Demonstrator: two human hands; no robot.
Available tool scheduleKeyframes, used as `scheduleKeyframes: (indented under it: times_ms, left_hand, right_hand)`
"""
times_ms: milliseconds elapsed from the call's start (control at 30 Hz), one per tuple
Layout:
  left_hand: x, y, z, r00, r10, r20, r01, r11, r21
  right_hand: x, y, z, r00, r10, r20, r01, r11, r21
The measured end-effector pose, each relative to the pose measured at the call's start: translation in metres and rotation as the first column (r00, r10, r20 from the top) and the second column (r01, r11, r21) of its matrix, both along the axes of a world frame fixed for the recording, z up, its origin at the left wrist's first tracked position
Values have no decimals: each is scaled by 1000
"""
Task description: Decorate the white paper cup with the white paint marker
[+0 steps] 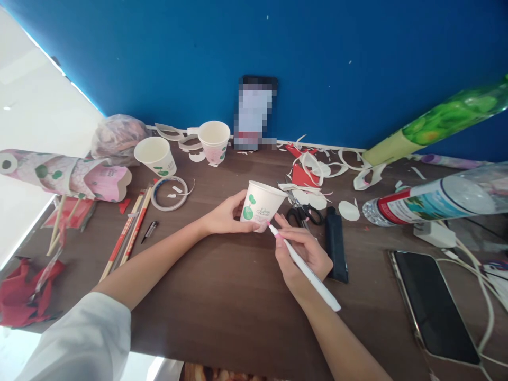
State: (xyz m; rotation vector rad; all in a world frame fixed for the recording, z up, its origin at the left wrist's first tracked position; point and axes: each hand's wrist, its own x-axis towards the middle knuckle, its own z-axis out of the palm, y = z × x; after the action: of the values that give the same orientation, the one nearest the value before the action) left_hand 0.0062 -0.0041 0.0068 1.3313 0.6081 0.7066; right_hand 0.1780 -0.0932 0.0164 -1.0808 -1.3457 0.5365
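Note:
A white paper cup [262, 203] with green leaf prints is tilted in my left hand [232, 212], the fingers wrapped around its left side and base. My right hand [299, 254] grips a white marker [311, 275] like a pen. The marker's pink tip meets the cup's lower right side, where a little pink shows. Just behind my right hand lie black-handled scissors [304, 211], and a dark narrow case [336, 246] is to its right.
Two groups of paper cups, a single cup [156, 157] and a stack [215, 140], stand at the back left. A tape roll [186, 198] and chopsticks [125, 238] lie left. Paper scraps [313, 169] litter the back. Rightward are a plastic bottle [428, 201] and a phone [434, 304].

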Motion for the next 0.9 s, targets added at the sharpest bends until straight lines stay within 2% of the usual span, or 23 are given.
scheduleKeyframes:
  times_ms: [133,267,400,467,567,767,900]
  left_hand:
    - [1,-1,-1,1000,1,9,0,999,-53]
    - [0,-3,6,998,20,-67,-21,1000,-11]
    - [-2,-2,15,985,58,-160,-50,997,56]
    - [-2,-1,16,985,69,-161,-60,996,60]
    - [-1,0,12,993,63,-97,-62,998,22]
    - [1,-2,1,1000,19,-11,-20,997,-71]
    - [1,-2,3,1000,17,-15,-18,998,-67]
  right_hand:
    - [0,2,2,992,41,-118,-42,999,-6]
    - [0,2,0,979,78,-190,-92,993,-70]
    - [3,4,-4,969,-31,-246,20,999,-47]
    - [3,4,-4,971,-91,-219,75,994,-78]
    - [0,1,0,985,-104,-138,90,990,-106]
    - [-1,-2,4,999,-20,32,20,999,25]
    - [-2,-2,9,995,-45,86,44,999,14]
